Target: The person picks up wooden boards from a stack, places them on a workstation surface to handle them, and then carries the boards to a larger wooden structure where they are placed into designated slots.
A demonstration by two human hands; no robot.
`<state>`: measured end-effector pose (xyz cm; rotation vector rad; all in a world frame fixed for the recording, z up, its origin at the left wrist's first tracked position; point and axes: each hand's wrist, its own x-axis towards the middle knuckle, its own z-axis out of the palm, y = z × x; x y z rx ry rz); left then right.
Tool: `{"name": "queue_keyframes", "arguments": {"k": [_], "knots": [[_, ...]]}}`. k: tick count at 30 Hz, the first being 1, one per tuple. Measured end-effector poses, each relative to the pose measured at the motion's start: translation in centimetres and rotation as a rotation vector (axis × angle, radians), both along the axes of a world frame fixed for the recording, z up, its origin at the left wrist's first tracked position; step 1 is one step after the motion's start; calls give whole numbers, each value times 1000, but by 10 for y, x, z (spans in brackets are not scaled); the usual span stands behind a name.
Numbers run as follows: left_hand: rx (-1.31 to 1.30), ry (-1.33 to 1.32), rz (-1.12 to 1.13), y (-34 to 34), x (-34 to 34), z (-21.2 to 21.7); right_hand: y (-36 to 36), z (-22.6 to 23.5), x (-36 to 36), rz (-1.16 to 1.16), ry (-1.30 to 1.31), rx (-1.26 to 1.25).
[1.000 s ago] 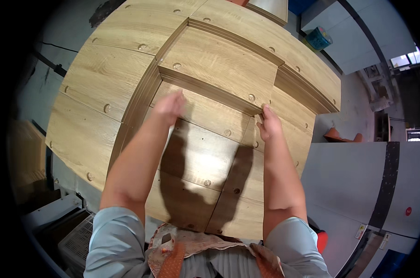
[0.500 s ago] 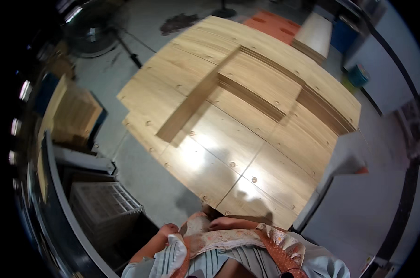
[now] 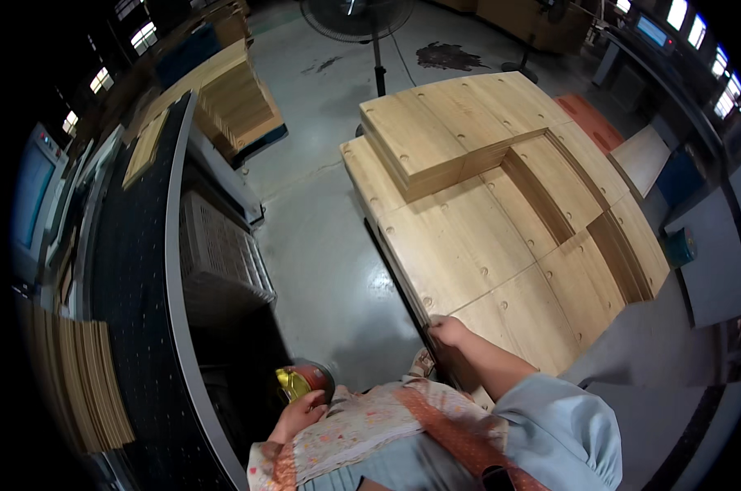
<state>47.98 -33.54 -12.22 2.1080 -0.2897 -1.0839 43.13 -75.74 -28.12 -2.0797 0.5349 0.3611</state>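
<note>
In front of me and to the right stand stacks of pale wooden panels [image 3: 436, 237] with round holes, laid out at different heights. My right hand [image 3: 448, 331] is at the near edge of the low panels, fingers curled over the corner, the thumb side up. My left hand [image 3: 303, 412] hangs low beside my flowered apron [image 3: 362, 425], its fingers loosely bent and apart, with nothing visible in them. Just beyond it is a round dark-red container [image 3: 317, 378] with a crumpled yellow packet [image 3: 292, 383] at its side; whether the hand touches either is unclear.
To the left runs a dark worktable [image 3: 137, 286] with a metal edge and upright thin boards [image 3: 84, 385]. Below it stands a pale slatted crate [image 3: 223, 254]. A pedestal fan [image 3: 378, 61] and another panel stack [image 3: 238, 106] stand farther back. Grey cabinets [image 3: 648, 442] flank the right.
My view has swung left, so the panels sit farther right. My right hand has gone from my apron to the panel edge. My left hand has left the bunched apron cloth.
</note>
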Motion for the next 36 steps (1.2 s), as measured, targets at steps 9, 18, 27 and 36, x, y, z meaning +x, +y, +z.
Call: {"name": "queue_keyframes", "arguments": {"k": [9, 18, 27, 36], "knots": [[366, -829, 112, 150, -137, 180, 319, 24, 21, 725, -10, 191], [778, -723, 516, 226, -270, 132, 430, 119, 11, 1662, 349, 249], [838, -613, 717, 203, -345, 142, 494, 308, 75, 2099, 70, 819], [993, -727, 743, 179, -395, 122, 568, 321, 1, 2112, -22, 661]]}}
